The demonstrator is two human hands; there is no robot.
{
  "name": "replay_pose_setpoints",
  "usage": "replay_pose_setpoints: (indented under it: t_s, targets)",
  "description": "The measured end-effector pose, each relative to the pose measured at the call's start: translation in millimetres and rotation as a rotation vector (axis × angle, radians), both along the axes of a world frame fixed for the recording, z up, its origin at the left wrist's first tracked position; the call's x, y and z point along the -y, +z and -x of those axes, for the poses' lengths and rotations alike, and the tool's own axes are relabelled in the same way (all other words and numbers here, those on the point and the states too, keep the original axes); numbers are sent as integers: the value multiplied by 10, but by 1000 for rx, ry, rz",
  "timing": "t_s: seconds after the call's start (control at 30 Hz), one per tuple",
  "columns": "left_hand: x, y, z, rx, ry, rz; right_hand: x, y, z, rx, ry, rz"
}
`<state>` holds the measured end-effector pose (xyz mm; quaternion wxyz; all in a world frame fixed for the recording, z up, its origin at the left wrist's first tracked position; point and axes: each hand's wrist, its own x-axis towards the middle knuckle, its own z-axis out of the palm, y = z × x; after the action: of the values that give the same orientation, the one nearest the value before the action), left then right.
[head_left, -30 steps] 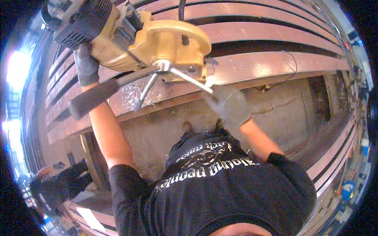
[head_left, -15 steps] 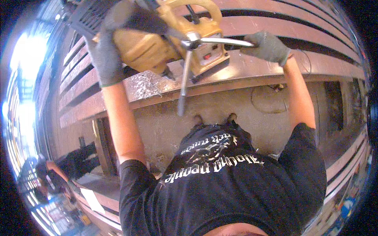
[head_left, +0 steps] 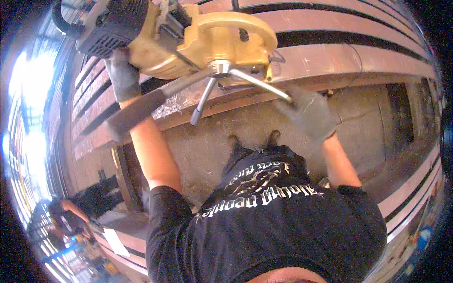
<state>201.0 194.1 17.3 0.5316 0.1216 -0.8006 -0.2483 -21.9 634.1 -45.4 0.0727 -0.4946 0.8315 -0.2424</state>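
Note:
A yellow magnetic drill (head_left: 226, 40) with a black motor (head_left: 120, 21) is over the rust-brown steel beams. My gloved left hand (head_left: 125, 78) is against the underside of the motor end, its fingertips hidden behind the housing. From the hub in front spread the spokes of the feed handle (head_left: 203, 101); one with a dark grip, smeared by motion, crosses above my left forearm. My gloved right hand (head_left: 309, 113) closes around the tip of the right spoke, its fingers slightly blurred. Pale metal shavings (head_left: 167, 106) lie on the beam below the drill.
Long parallel steel beams (head_left: 325, 59) with dark gaps run across the far side. A thin cable (head_left: 361, 61) loops over the right beams. At lower left are another person's arm (head_left: 75, 210) and a white sheet (head_left: 115, 241). More beams stand behind me at lower right.
The drill looks tilted and more of its top and motor shows. Its handle spokes hang lower in view. My right hand has come down and nearer to me; my left hand stays at the motor.

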Motion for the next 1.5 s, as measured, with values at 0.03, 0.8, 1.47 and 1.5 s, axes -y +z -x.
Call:
replay_pose_setpoints:
  t_s: [0.03, 0.8, 1.47, 1.5]
  targets:
    - [214, -82, 129, 66, -38, 41, -59, 9, -188, 6, -17, -22]
    - [-1749, 515, 1031, -306, 48, -436, 1107, 461, 2417, -569, 220, -18]
    - [-2813, 165, 1001, -164, 147, -288, -448, -164, 2266, -537, -80, 239]
    - [-2532, 156, 951, -141, 118, -196, -513, -178, 2024, -529, -147, 267]
